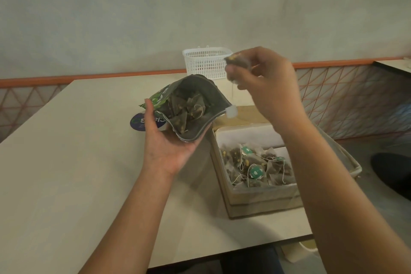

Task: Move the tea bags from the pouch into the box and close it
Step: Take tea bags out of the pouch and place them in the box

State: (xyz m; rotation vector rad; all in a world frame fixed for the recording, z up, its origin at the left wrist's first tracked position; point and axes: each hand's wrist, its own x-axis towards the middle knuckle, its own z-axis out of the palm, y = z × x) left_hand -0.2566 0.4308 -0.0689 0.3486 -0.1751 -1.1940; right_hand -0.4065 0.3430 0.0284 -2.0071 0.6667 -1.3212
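head view:
left hand [165, 140]: palm up, cupping the underside of the pouch, thumb lying along its green printed side.
pouch [189, 104]: being held above the table, its mouth gaping wide toward the camera; several pyramid tea bags are lying inside.
right hand [264, 87]: raised above the box, fingertips pinching one tea bag [238, 61]; it is blurred, and its string and white tag [231, 111] are dangling down beside the pouch's rim.
box [262, 202]: cardboard, standing open on the table's right side, a pile of tea bags [255, 163] with green tags lying inside.
table [66, 173]: pale top.
white basket [208, 61]: sitting at the far edge, behind the pouch.
round sticker [139, 122]: dark, showing under the left hand.
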